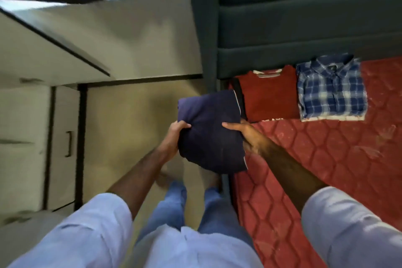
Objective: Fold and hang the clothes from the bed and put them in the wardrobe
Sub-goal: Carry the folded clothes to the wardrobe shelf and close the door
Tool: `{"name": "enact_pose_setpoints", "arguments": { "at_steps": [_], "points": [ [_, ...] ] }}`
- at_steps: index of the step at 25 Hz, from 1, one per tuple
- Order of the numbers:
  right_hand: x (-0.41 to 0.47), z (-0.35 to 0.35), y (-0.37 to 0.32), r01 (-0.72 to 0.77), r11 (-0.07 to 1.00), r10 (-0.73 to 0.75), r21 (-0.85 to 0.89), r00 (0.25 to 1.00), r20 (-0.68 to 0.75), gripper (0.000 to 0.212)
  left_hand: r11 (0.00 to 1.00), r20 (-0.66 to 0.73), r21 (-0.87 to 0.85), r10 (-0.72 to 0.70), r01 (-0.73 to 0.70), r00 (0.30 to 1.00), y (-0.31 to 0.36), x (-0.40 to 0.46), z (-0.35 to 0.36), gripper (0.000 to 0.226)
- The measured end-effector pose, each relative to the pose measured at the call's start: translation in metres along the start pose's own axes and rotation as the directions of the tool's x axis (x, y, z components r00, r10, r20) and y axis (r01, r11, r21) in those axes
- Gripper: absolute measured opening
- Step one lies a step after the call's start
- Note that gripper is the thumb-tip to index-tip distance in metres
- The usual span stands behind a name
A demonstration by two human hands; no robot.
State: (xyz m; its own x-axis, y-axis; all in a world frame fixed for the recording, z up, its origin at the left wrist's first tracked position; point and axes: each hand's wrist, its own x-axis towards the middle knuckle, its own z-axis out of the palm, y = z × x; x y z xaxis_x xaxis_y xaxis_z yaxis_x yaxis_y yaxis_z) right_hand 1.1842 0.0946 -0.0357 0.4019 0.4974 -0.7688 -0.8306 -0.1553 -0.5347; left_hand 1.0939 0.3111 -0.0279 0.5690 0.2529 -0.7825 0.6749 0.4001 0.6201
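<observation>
A folded navy garment (211,130) is held in the air beside the bed's left edge. My left hand (174,139) grips its left side, and my right hand (245,135) grips its right side with the thumb on top. A folded red shirt (269,95) and a folded blue plaid shirt (330,91) lie side by side on the red quilted bed cover (326,169), up against the dark padded headboard (304,17).
A pale cabinet with a dark handle (69,143) stands at the left, with a light door or panel (54,50) above it. Beige floor (130,126) lies between the cabinet and the bed. My legs in blue trousers are below.
</observation>
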Motion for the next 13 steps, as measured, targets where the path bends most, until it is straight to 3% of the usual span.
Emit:
{"name": "enact_pose_setpoints", "arguments": {
  "at_steps": [3, 6, 9, 13],
  "points": [
    [0.006, 0.093, -0.045, 0.091, 0.988, -0.075, -0.121, 0.989, 0.127, 0.029, 0.989, -0.035, -0.083, 0.124, -0.126, 0.992, 0.041, -0.035, -0.080, 0.033],
    [0.016, 0.202, -0.085, 0.130, 0.956, -0.051, -0.262, 0.956, 0.288, 0.034, 0.933, -0.076, -0.173, 0.307, -0.315, 0.949, 0.071, -0.074, -0.175, 0.035],
    [0.028, 0.329, -0.116, 0.212, 0.894, -0.008, -0.395, 0.889, 0.459, 0.043, 0.845, -0.236, -0.207, 0.445, -0.493, 0.864, 0.101, -0.119, -0.275, 0.041],
    [0.034, 0.502, -0.134, 0.363, 0.799, 0.007, -0.479, 0.791, 0.611, 0.051, 0.751, -0.489, -0.112, 0.528, -0.650, 0.694, 0.136, -0.184, -0.401, 0.058]
  ]
}}
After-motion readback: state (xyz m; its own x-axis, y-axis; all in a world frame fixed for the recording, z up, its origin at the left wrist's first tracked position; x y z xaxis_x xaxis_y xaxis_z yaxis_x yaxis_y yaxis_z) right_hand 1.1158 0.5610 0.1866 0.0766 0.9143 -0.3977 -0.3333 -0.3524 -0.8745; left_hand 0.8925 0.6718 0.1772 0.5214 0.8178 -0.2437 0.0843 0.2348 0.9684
